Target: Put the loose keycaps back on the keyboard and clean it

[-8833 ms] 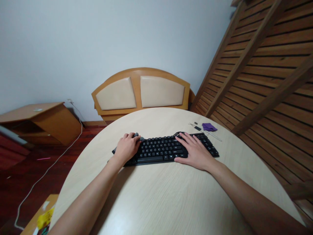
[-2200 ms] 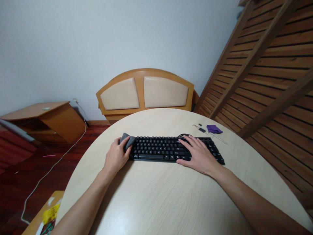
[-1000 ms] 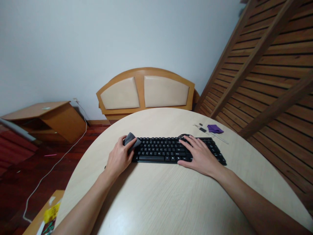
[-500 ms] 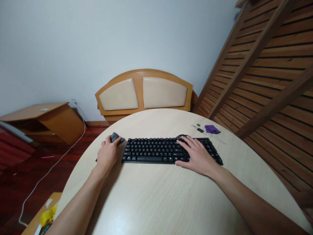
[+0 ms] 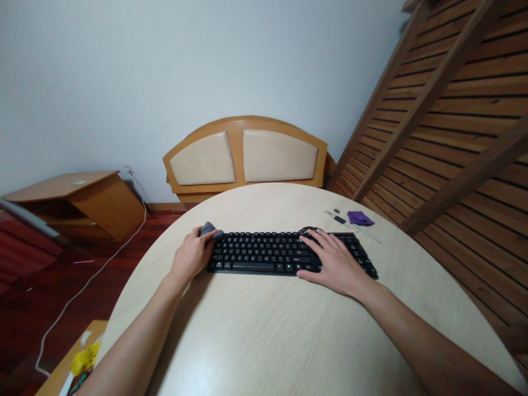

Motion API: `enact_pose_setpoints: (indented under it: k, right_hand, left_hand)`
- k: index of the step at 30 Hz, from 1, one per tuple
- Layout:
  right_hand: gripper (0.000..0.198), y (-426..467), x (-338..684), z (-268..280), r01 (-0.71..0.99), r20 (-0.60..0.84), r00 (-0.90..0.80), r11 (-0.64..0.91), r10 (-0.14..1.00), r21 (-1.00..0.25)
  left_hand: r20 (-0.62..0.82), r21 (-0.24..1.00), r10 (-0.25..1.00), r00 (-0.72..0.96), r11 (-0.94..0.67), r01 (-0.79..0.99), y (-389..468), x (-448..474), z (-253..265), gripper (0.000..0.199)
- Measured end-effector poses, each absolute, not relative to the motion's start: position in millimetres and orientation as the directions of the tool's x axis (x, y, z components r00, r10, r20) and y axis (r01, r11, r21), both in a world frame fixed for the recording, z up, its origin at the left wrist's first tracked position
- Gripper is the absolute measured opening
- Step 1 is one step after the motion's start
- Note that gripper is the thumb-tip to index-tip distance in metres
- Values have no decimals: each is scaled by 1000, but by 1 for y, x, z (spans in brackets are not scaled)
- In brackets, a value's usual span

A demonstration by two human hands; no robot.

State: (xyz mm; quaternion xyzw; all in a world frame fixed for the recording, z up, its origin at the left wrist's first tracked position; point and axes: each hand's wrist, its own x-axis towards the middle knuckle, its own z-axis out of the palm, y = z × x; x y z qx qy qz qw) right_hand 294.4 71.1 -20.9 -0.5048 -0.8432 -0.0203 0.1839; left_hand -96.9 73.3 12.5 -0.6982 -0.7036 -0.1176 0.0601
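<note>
A black computer keyboard (image 5: pixel 264 253) lies on the round, pale wood-grain table (image 5: pixel 264 330). My left hand (image 5: pixel 193 254) is closed on a dark grey cloth (image 5: pixel 211 230), at the keyboard's upper left corner. Part of the cloth is hidden in the fingers. My right hand (image 5: pixel 334 262) lies flat over the right part of the keyboard, fingers spread and thumb along the near edge, covering some keys. Just behind its fingertips is a coiled black cable (image 5: pixel 307 229).
Back right on the table are a folded purple cloth (image 5: pixel 360 218), a thin pale stick (image 5: pixel 369 235) and a small dark piece (image 5: pixel 339 219). A padded headboard (image 5: pixel 243 122) stands behind the table. A slatted wooden screen (image 5: pixel 454 143) rises at right, a low cabinet (image 5: pixel 111 206) at left.
My left hand has moved right with the grey cloth, from beside the keyboard onto its upper left corner. My right hand stays in place on the keyboard.
</note>
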Motion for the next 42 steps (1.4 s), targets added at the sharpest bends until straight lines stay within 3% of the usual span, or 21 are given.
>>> enact_pose_setpoints:
  k: [2, 5, 12, 20, 37, 42]
  right_hand:
    - [86, 71, 294, -20, 861, 320, -425, 487, 847, -147]
    - [87, 71, 294, -20, 864, 314, -424, 483, 850, -142]
    - [86, 72, 295, -23, 857, 331, -423, 492, 843, -156]
    - [87, 71, 294, -19, 869, 305, -413, 471, 858, -151]
    - [87, 71, 292, -22, 866, 325, -402, 470, 856, -169]
    - [87, 72, 293, -22, 865, 320, -405, 472, 857, -168]
  left_hand:
    - [261, 70, 958, -121, 106, 992, 72, -107, 13, 40]
    - [302, 122, 938, -172, 141, 983, 67, -113, 13, 42]
    - [419, 216, 908, -22, -76, 973, 62, -91, 16, 42]
    - [265, 141, 951, 157, -199, 970, 63, -78, 4, 47]
    - [75, -81, 997, 15, -9, 997, 25, -44, 27, 45]
    - [120, -83, 993, 16, -6, 997, 19, -39, 25, 44]
